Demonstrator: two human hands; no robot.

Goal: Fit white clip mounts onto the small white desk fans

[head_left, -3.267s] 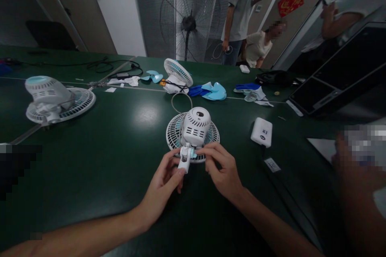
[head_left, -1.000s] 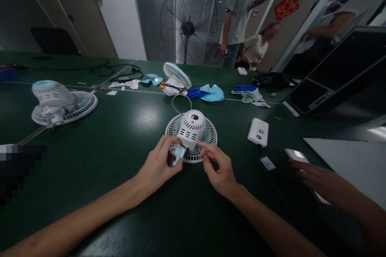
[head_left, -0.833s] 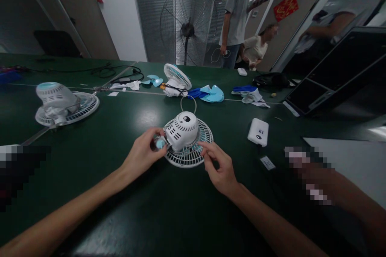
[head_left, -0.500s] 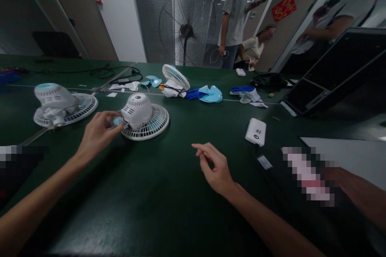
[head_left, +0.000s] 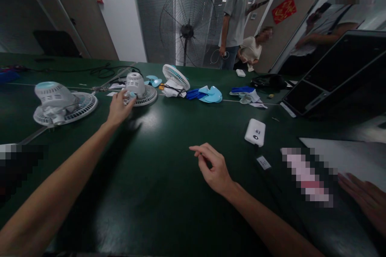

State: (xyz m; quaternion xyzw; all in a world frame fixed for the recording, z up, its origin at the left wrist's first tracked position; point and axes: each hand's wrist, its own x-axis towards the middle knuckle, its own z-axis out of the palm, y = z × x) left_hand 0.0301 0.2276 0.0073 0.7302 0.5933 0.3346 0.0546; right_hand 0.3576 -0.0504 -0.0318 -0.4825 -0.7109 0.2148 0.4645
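Note:
My left hand (head_left: 119,106) is stretched out to a small white desk fan (head_left: 135,84). Its fingers are closed on a pale blue knob-like part at the fan's near side. That fan sits grille down near the seam of the green table (head_left: 163,192). My right hand (head_left: 213,166) rests above the table at the middle, holding nothing, its index finger stretched out and the others loosely bent. Another white fan (head_left: 54,98) lies grille down at the left. Behind, a third white fan (head_left: 175,82) leans with its grille tilted up.
Light blue fan blades (head_left: 212,94) and blue-white gloves (head_left: 249,95) lie along the seam. A white power bank (head_left: 255,132) with a cable is right of my right hand. Another person's hand (head_left: 363,194) is at the right edge. A black case (head_left: 340,68) stands behind.
My left hand has moved the desk fan away from me across the table, up to the seam. My right hand has barely moved. The other person's hand has shifted slightly right.

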